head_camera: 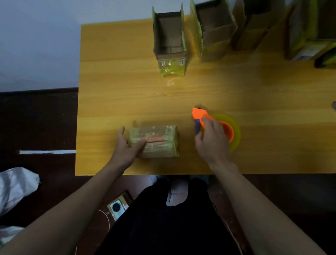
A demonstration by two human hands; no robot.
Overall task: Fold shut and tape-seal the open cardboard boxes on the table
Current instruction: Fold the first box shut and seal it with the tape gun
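The left hand point(126, 147) rests with relaxed, straight fingers on the taped box point(154, 139) near the tabletop point(113, 80) edge; the right hand point(211, 140) curls around the orange tape dispenser point(217, 125) just right of that box. If the left hand lifts early, the box may slide under the tape's pull and the strip may wrinkle. Beyond both hands stand open boxes point(170, 39), the farther ones cut off. Motion blur hides whether the seal is complete.
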